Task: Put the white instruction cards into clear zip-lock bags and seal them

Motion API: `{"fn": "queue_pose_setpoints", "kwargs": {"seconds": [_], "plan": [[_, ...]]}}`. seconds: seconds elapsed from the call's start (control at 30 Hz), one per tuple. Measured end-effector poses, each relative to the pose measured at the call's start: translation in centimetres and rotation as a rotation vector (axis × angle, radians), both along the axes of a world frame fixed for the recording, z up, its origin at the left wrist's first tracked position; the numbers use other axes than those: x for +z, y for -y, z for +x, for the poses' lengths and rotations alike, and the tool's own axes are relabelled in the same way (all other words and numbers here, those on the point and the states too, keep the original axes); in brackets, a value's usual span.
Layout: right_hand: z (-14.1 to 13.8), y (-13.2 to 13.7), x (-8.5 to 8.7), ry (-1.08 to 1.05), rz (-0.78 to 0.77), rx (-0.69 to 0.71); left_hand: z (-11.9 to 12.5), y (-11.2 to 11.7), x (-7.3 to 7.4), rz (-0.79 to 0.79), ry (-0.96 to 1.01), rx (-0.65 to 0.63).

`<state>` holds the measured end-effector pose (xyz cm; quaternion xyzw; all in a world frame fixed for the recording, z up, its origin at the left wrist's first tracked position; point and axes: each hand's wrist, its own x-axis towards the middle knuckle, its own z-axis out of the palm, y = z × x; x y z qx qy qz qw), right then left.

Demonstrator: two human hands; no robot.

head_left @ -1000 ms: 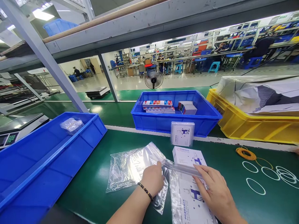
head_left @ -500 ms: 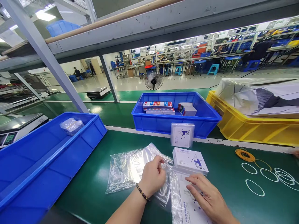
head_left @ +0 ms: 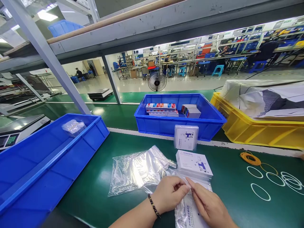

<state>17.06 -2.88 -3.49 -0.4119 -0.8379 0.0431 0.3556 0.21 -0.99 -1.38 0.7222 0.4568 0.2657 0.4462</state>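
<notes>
My left hand (head_left: 172, 194), with a beaded bracelet at the wrist, has thumb and fingers pinched at the upper part of a clear plastic bag (head_left: 181, 215). Fingertips of my right hand (head_left: 210, 204) meet it there, pressed together on the same bag. Beneath both hands lies a white printed booklet (head_left: 194, 217), partly covered by the plastic; the fingers hide the exact grip. Just beyond is a stack of white booklets (head_left: 194, 162) with a purple picture. Loose clear bags (head_left: 140, 169) are spread to the left.
Bagged booklets (head_left: 186, 138) lean on a blue bin (head_left: 175, 123) holding small boxes. Another blue bin (head_left: 59, 171) stands left, a yellow bin (head_left: 261, 131) right. Yellow rubber bands (head_left: 250, 159) and white rings (head_left: 260, 192) lie at right. A shelf beam (head_left: 142, 34) crosses overhead.
My left hand has moved right and down from the loose bags to the booklet. My right hand has shifted slightly, its fingers closing together beside the left fingertips.
</notes>
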Motion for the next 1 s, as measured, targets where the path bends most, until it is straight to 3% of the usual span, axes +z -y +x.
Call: {"fn": "queue_pose_setpoints", "kwargs": {"seconds": [0.13,0.23,0.33,0.43,0.57,0.67,0.73,0.8,0.93,1.0], "plan": [[-0.4,0.2,0.0,0.045,0.031,0.033,0.6,-0.1,-0.4,-0.209,0.202,0.079],[-0.9,0.4,0.8,0.016,-0.045,0.044,0.8,-0.1,-0.8,-0.243,0.256,0.142],[-1.2,0.6,1.7,-0.039,-0.159,0.046,0.7,0.0,-0.7,-0.14,0.211,0.174],[-1.4,0.6,2.0,-0.075,-0.23,0.036,0.6,0.2,-0.5,-0.017,0.095,0.111],[-1.4,0.5,1.3,-0.023,-0.125,-0.036,0.7,0.5,-0.4,0.095,-0.121,0.0],[-1.3,0.3,0.8,0.045,0.0,-0.176,0.9,0.8,-0.6,0.125,-0.158,-0.05],[-1.0,0.0,0.8,0.065,0.049,-0.263,1.0,0.8,-0.7,0.072,-0.116,-0.074],[-0.8,-0.1,1.0,0.046,0.083,-0.261,0.9,0.7,-0.5,-0.024,-0.064,-0.034],[-0.9,0.2,1.5,-0.015,0.15,-0.06,0.4,-0.3,0.0,-0.222,0.099,0.173],[-0.9,0.3,1.5,-0.024,0.131,-0.008,0.0,-0.8,0.3,-0.285,0.18,0.202]]}}
